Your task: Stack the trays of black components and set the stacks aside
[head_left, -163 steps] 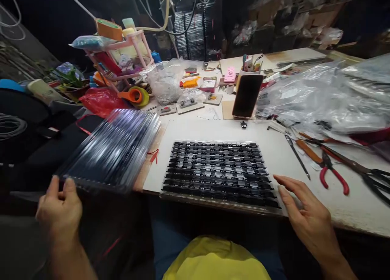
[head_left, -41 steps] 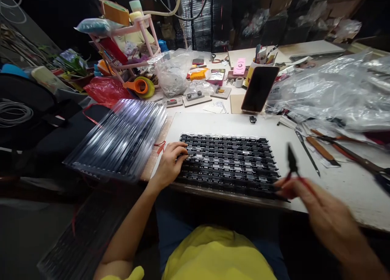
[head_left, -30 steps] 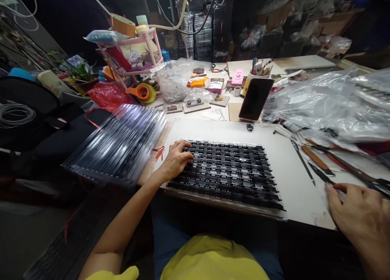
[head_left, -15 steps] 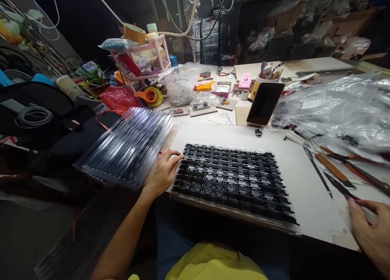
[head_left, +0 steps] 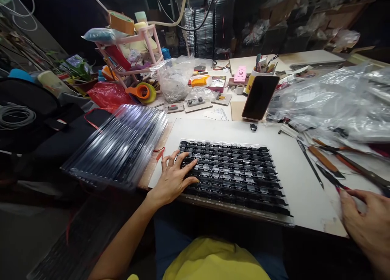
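Left hand [head_left: 174, 179]: rests flat on the left end of the chip tray [head_left: 231, 175], fingers [head_left: 186, 168] spread apart, tips lying on the black rows; it grips nothing.
Right hand [head_left: 367, 227]: at the near right corner of the white board [head_left: 300, 190], fingers loosely apart, index tip touching the red-handled pliers [head_left: 333, 180]; not closed round them.
Chip tray position: near edge of the board, directly in front of the person, its front rim overhanging the table edge slightly; well apart from the right hand.
Stack of clear trays [head_left: 117, 144]: just beside the left hand, tilted, jutting off the table's left side.
Risk 1: weight from the left palm on the overhanging rim could tip the tray or shake chips out of their rows.
Risk 2: the left elbow swinging outward could nudge the tilted stack off its perch.
Risk 3: dragging the pliers by one fingertip could sweep them into the knife [head_left: 310, 164] lying next to them, or off the edge.
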A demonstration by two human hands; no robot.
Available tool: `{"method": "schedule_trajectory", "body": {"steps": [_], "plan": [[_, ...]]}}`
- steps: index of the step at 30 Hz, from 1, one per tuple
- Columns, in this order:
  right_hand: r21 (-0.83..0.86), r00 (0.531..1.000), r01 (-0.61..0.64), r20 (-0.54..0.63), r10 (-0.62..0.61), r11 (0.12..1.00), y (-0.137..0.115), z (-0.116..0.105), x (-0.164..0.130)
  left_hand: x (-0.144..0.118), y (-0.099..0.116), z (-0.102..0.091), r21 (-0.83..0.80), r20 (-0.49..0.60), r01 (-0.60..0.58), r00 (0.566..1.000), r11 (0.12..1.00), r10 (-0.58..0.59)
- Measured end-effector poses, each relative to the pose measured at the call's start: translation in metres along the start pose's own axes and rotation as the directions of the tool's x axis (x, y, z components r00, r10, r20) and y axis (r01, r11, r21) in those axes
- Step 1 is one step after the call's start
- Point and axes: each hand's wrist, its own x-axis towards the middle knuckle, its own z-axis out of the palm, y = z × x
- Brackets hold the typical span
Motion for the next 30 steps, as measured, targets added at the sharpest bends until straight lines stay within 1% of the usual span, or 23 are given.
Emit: {"method": "schedule_trajectory", "body": {"steps": [2,6,8,10,12,13,14,16,17,18,20,22,24,26,30], "plan": [[-0.007,0.999,-0.039,0.003,0.039,0.999,-0.010,-0.007,0.001,0.001,0.001,0.000,0.009,0.005,-0.003,1.000,1.000,0.003],[0.014,0.990,-0.101,0.103,0.099,0.995,-0.029,-0.027,0.007,0.002,0.001,-0.002,-0.022,0.009,-0.003,1.000,1.000,0.003],[0.094,0.987,-0.107,0.129,0.094,0.990,-0.035,-0.038,0.011,-0.002,-0.002,-0.003,-0.054,-0.033,0.032,0.999,0.998,-0.034],[0.165,0.990,-0.114,0.102,0.098,0.980,-0.040,-0.049,0.012,-0.012,-0.008,-0.004,-0.109,-0.117,0.099,0.987,0.989,-0.111],[0.197,0.992,-0.121,0.055,0.113,0.973,-0.046,-0.062,0.009,-0.027,-0.015,-0.004,-0.205,-0.208,0.178,0.953,0.962,-0.221],[0.219,0.992,-0.124,0.035,0.119,0.968,-0.051,-0.070,0.006,-0.036,-0.017,-0.004,-0.269,-0.238,0.225,0.927,0.937,-0.290],[0.256,0.992,-0.126,0.031,0.123,0.958,-0.056,-0.079,0.001,-0.046,-0.019,-0.003,-0.340,-0.244,0.283,0.895,0.897,-0.375],[0.383,0.990,-0.138,0.055,0.126,0.914,-0.071,-0.097,-0.010,-0.063,-0.017,-0.001,-0.462,-0.174,0.403,0.832,0.790,-0.527],[0.444,0.989,-0.147,0.093,0.118,0.884,-0.080,-0.106,-0.015,-0.070,-0.014,0.000,-0.507,-0.121,0.447,0.810,0.737,-0.574],[0.492,0.985,-0.155,0.143,0.096,0.856,-0.088,-0.114,-0.020,-0.075,-0.011,0.001,-0.534,-0.073,0.476,0.797,0.698,-0.599],[0.558,0.970,-0.156,0.241,0.021,0.815,-0.103,-0.124,-0.027,-0.080,-0.004,0.003,-0.556,-0.018,0.497,0.794,0.666,-0.607],[0.606,0.949,-0.142,0.308,-0.066,0.783,-0.114,-0.127,-0.031,-0.080,0.001,0.005,-0.552,-0.016,0.495,0.798,0.671,-0.603],[0.630,0.930,-0.147,0.350,-0.110,0.763,-0.123,-0.126,-0.032,-0.078,0.003,0.008,-0.556,-0.020,0.487,0.802,0.674,-0.597],[0.624,0.921,-0.172,0.377,-0.100,0.763,-0.129,-0.122,-0.031,-0.077,0.001,0.010,-0.569,-0.024,0.471,0.810,0.674,-0.586],[0.566,0.914,-0.215,0.404,-0.041,0.796,-0.141,-0.115,-0.028,-0.077,-0.003,0.014,-0.563,-0.056,0.437,0.827,0.701,-0.560]]}}
